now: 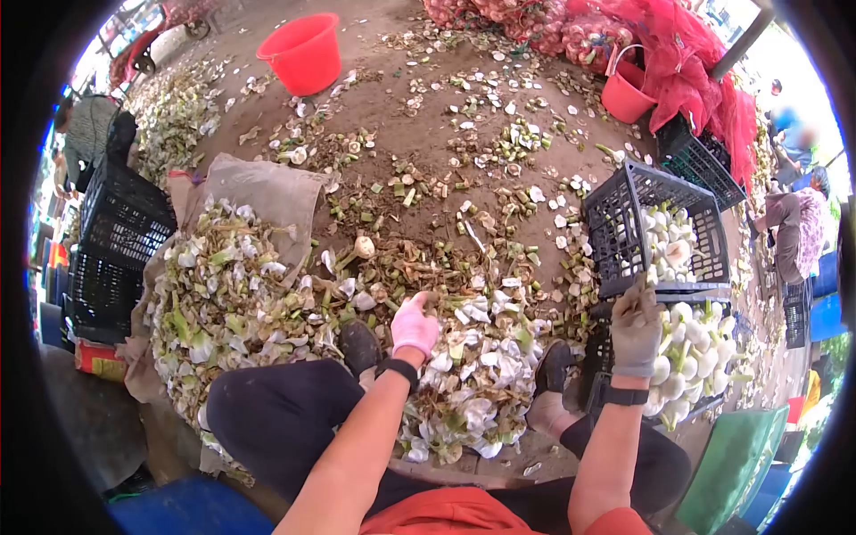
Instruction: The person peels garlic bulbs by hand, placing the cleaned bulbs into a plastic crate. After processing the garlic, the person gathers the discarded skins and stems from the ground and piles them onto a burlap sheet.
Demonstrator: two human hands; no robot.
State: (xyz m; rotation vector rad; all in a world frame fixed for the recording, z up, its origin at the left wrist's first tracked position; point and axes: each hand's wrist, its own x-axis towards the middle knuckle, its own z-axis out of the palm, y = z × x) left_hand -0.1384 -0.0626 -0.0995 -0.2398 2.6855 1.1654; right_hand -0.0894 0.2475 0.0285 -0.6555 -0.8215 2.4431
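My left hand (415, 328), in a pinkish-white glove, is over the heap of garlic skins and trimmings (473, 383) between my feet. Its fingers are curled in, and what they hold, if anything, is hidden. My right hand (637, 332), in a greyish soiled glove, is at the near black crate, its fingers stretched forward and somewhat apart, with nothing visible in them. Trimmed white garlic bulbs (691, 352) fill that crate, just right of the hand. Beyond it, another black crate (615, 227) lies tipped, with more bulbs inside. A single garlic bulb (364, 247) lies ahead of my left hand.
To the left, a sack cloth (267, 187) lies under a large heap of trimmings (223, 294), beside stacked black crates (125, 223). Red buckets (303, 58) and net sacks of garlic (580, 36) stand farther off. Other people (794, 223) sit at both sides.
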